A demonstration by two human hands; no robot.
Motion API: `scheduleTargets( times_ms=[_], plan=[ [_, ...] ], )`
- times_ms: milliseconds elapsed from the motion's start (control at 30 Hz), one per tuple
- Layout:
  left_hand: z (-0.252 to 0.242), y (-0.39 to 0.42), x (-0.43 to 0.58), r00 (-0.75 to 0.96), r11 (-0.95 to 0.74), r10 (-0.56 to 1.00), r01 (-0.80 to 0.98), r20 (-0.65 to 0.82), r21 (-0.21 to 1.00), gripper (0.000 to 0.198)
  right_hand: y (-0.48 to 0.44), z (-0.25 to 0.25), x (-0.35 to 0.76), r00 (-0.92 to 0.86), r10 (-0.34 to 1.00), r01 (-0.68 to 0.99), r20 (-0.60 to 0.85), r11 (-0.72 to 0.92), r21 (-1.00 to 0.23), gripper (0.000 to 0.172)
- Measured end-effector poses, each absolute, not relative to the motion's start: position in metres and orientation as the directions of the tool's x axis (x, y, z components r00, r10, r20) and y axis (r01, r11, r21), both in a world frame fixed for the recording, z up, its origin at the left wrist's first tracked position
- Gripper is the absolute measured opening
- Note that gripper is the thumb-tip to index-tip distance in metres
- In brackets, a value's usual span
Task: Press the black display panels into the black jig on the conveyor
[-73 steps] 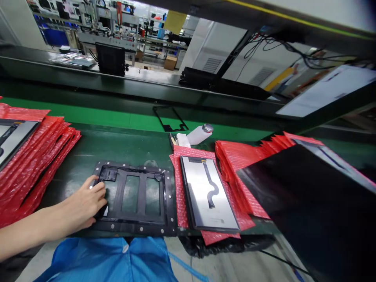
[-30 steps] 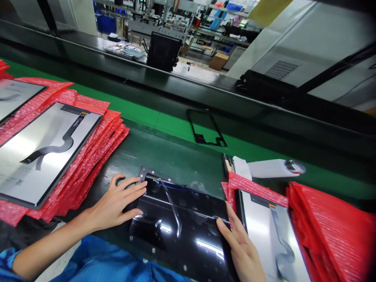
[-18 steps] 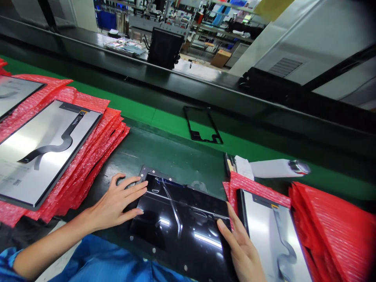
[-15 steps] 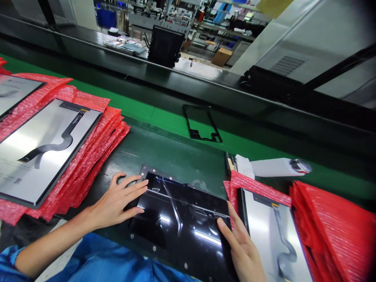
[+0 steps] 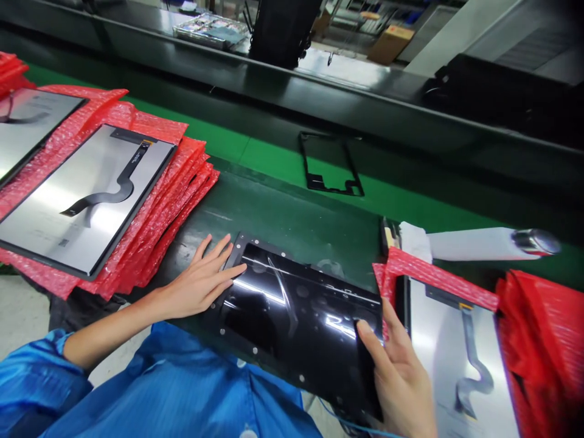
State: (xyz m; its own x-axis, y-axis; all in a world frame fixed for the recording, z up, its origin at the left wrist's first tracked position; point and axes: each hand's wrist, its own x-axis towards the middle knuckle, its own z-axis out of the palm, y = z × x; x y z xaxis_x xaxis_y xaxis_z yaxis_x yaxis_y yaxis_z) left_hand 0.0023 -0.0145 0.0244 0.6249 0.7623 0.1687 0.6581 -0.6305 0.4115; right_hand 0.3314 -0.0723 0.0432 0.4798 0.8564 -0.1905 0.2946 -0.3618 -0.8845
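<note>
A glossy black display panel [image 5: 296,319] lies in front of me over a dark plate with pale round dots [image 5: 262,360], reflecting the overhead lights. My left hand [image 5: 201,283] is open, fingers spread, with fingertips touching the panel's left end. At the other end my right hand [image 5: 401,371] grips the panel's edge, thumb on its top face and fingers mostly hidden at the far side. Just beyond that hand, a silver-backed display [image 5: 438,340] with a flex cable rests partly on red bubble wrap.
On the left, silver-backed displays [image 5: 86,188] lie on stacked red bubble-wrap sleeves [image 5: 182,188]. A thin black frame [image 5: 353,164] sits on the green strip at the back. A white cylinder with a shiny end [image 5: 474,243] and more red sleeves [image 5: 538,340] are at the right.
The view has tilted downward and shifted, so the scene sits differently. My left hand's fingers have spread a little at the panel's left end; my right hand keeps its grip.
</note>
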Motion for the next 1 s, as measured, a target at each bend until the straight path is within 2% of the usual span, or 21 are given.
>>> scheduleTargets(
  times_ms=[133, 267, 367, 467, 533, 633, 700, 767, 867, 1000],
  plan=[
    [0.027, -0.015, 0.002, 0.671, -0.671, 0.728, 0.657, 0.140, 0.344, 0.045, -0.073, 0.041, 0.330, 0.506, 0.840, 0.273, -0.196, -0.371, -0.888, 0.083],
    [0.032, -0.013, -0.001, 0.703, -0.684, 0.703, 0.630, 0.104, 0.367, 0.048, -0.075, 0.041, 0.328, 0.521, 0.832, 0.261, -0.192, -0.369, -0.892, 0.084],
    [0.039, -0.011, -0.003, 0.730, -0.692, 0.681, 0.615, 0.059, 0.378, 0.064, -0.076, 0.040, 0.327, 0.528, 0.825, 0.249, -0.203, -0.379, -0.891, 0.083],
    [0.044, -0.012, -0.002, 0.745, -0.709, 0.667, 0.629, 0.013, 0.317, 0.077, -0.076, 0.037, 0.328, 0.536, 0.825, 0.262, -0.179, -0.364, -0.894, 0.079],
    [0.044, -0.015, 0.001, 0.739, -0.714, 0.674, 0.654, -0.008, 0.251, 0.078, -0.076, 0.035, 0.332, 0.513, 0.856, 0.398, -0.071, -0.310, -0.863, 0.071],
    [0.036, -0.021, 0.003, 0.721, -0.715, 0.693, 0.685, 0.008, 0.141, 0.081, -0.075, 0.032, 0.346, 0.364, 0.921, 0.684, 0.141, -0.161, -0.712, 0.058],
    [0.026, -0.022, 0.002, 0.719, -0.722, 0.692, 0.687, 0.064, 0.083, 0.078, -0.072, 0.032, 0.360, 0.225, 0.959, 0.771, 0.174, -0.066, -0.634, 0.051],
    [0.016, -0.021, 0.000, 0.718, -0.731, 0.681, 0.680, 0.144, 0.060, 0.069, -0.064, 0.035, 0.378, 0.128, 0.985, 0.788, 0.119, -0.028, -0.616, 0.045],
    [0.006, -0.018, 0.000, 0.704, -0.735, 0.669, 0.674, 0.237, 0.071, 0.059, -0.041, 0.040, 0.404, 0.094, 0.995, 0.749, -0.018, -0.083, -0.657, 0.040],
    [0.009, -0.010, 0.013, 0.637, -0.679, 0.713, 0.731, 0.291, 0.062, 0.061, 0.002, 0.040, 0.427, 0.002, 0.978, 0.682, -0.210, -0.155, -0.715, 0.032]
  ],
)
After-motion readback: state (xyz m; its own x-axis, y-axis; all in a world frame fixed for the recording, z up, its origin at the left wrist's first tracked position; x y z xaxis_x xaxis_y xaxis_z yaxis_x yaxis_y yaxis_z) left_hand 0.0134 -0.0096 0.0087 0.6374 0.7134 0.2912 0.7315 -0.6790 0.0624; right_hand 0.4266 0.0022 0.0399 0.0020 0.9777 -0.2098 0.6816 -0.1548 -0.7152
